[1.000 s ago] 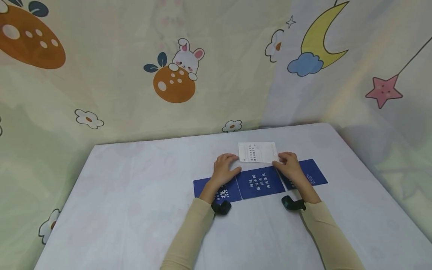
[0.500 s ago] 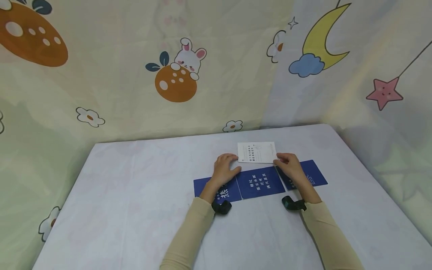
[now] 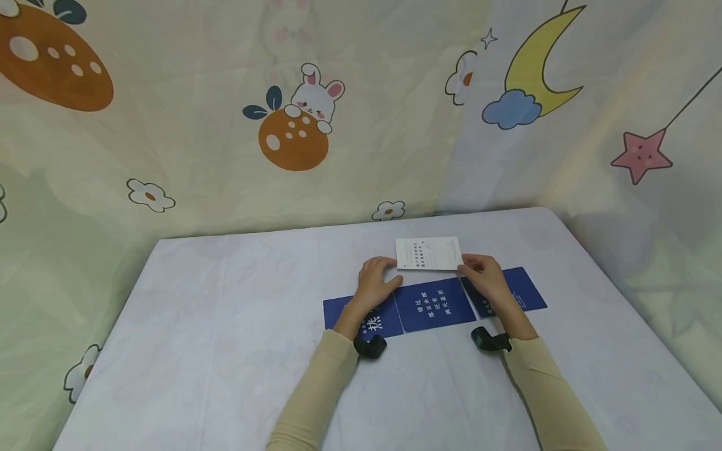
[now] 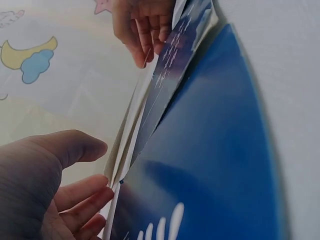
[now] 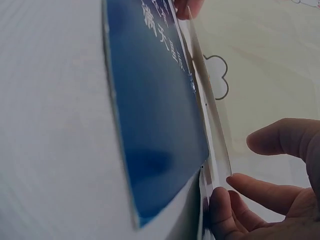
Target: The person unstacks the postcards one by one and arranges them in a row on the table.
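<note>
A white card (image 3: pixel 429 254) with printed text and a faint drawing lies between the two hands, beyond a row of blue cards. My left hand (image 3: pixel 375 283) is at its left edge; in the left wrist view the fingertips (image 4: pixel 102 192) touch or nearly touch that edge, while the thumb stays apart. My right hand (image 3: pixel 483 275) is at the right edge; in the right wrist view a fingertip (image 5: pixel 235 181) meets the card's corner and the thumb stands clear. The middle blue card (image 3: pixel 434 305) lies below the white one. The hands partly cover the left blue card (image 3: pixel 337 311) and right blue card (image 3: pixel 526 289).
A white-covered table (image 3: pixel 225 351) extends around the cards, widest to the left. Behind it hangs a fabric backdrop (image 3: pixel 361 138) printed with a rabbit, a moon and flowers. Each wrist carries a small black device (image 3: pixel 370 347).
The white card has shifted slightly left and its lower edge sits a touch higher. Both hands have hardly moved, and the blue cards lie as before.
</note>
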`<state>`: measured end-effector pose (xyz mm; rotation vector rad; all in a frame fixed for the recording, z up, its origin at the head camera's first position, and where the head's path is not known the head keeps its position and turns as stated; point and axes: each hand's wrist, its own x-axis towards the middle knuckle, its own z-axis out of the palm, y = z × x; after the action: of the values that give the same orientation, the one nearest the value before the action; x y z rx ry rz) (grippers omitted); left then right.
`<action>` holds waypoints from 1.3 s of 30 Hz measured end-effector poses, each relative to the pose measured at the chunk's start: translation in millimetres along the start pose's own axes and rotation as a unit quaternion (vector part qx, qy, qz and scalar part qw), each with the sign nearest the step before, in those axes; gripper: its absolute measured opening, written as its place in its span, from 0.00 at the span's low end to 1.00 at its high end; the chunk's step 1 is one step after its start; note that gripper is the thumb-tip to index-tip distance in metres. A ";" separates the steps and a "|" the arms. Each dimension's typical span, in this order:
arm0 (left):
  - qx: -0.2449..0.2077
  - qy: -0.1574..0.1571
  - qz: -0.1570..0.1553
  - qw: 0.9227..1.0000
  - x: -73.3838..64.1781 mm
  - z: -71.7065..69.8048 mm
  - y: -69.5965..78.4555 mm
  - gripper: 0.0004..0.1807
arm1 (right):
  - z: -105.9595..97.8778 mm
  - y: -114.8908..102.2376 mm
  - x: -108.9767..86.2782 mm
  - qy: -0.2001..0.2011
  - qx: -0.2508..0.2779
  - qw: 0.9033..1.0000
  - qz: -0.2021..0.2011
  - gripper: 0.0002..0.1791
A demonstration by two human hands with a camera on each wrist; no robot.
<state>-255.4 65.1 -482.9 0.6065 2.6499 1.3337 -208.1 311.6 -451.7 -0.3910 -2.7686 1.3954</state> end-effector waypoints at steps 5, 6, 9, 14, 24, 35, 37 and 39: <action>-0.004 0.004 -0.005 1.000 -0.7 -2.6 3.9 0.21 | -1.1 -5.4 -0.6 0.003 0.014 1.000 0.019 0.27; -0.004 0.005 -0.006 1.000 -0.9 -3.0 4.6 0.21 | -1.3 -6.0 -0.7 0.004 0.017 1.000 0.022 0.27; -0.006 0.008 -0.008 1.000 -1.5 -4.3 6.7 0.22 | -1.7 -6.9 -1.2 0.009 0.024 0.999 0.025 0.27; -0.017 0.015 -0.012 1.000 -3.5 -5.9 11.0 0.22 | -1.6 -5.8 -2.7 0.025 0.042 0.999 0.013 0.26; -0.092 0.060 -0.025 0.994 -5.9 -10.5 18.2 0.18 | -1.0 -5.6 -3.8 0.067 0.135 0.988 -0.029 0.21; -0.139 0.112 -0.040 0.983 -15.1 -22.3 10.9 0.20 | 8.4 -15.7 -15.0 0.023 0.129 0.990 -0.044 0.22; -0.131 0.105 -0.040 0.985 -16.5 -24.9 9.8 0.20 | 10.2 -17.1 -16.8 0.022 0.126 0.991 -0.041 0.22; -0.121 0.101 -0.040 0.987 -18.3 -27.3 9.4 0.20 | 12.3 -17.9 -17.5 0.023 0.121 0.992 -0.039 0.22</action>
<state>-243.4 42.4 -460.3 0.3483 2.5691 1.7399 -196.6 287.7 -443.2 -0.2982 -2.5084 1.6540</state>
